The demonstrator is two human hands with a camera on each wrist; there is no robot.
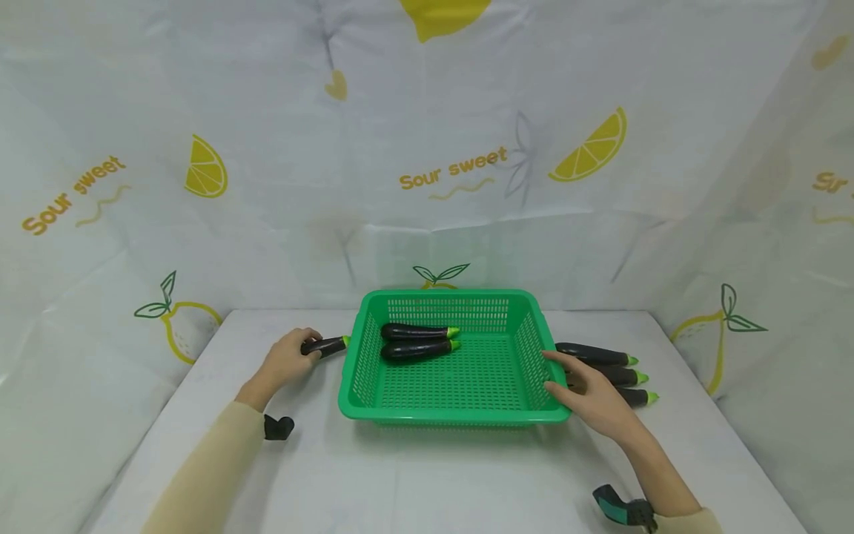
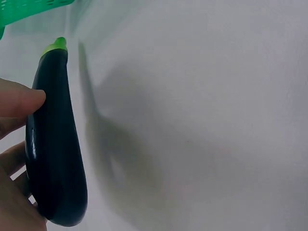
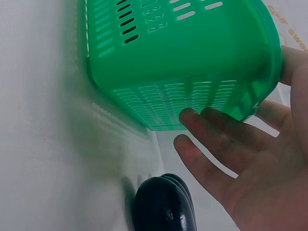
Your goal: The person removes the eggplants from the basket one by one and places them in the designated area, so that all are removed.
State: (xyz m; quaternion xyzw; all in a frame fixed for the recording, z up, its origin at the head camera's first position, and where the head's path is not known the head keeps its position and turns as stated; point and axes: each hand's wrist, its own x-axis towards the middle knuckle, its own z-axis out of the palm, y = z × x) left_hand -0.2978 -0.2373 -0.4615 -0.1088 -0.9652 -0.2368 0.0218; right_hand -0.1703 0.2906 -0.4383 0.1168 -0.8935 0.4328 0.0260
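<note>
My left hand [image 1: 285, 363] grips a dark purple eggplant [image 2: 57, 139] left of the green basket. The eggplant's green stem end points toward the basket, and its shadow falls beside it on the table. At the basket's right side, my right hand [image 1: 597, 397] holds the rim, with thumb and index finger over the edge and the other fingers outside against or near the wall. Inside the green plastic basket [image 1: 460, 419], two eggplants [image 1: 416, 350] lie side by side at the left. Three more eggplants [image 1: 597, 354] lie right of the basket, partly hidden by the right hand.
A white table [image 1: 394, 475] bears everything. Behind and at both sides hangs a white cloth [image 1: 280, 245] printed with lemons. Each wrist carries a dark device, one by the left sleeve [image 1: 279, 428] and one by the right wrist [image 1: 623, 508].
</note>
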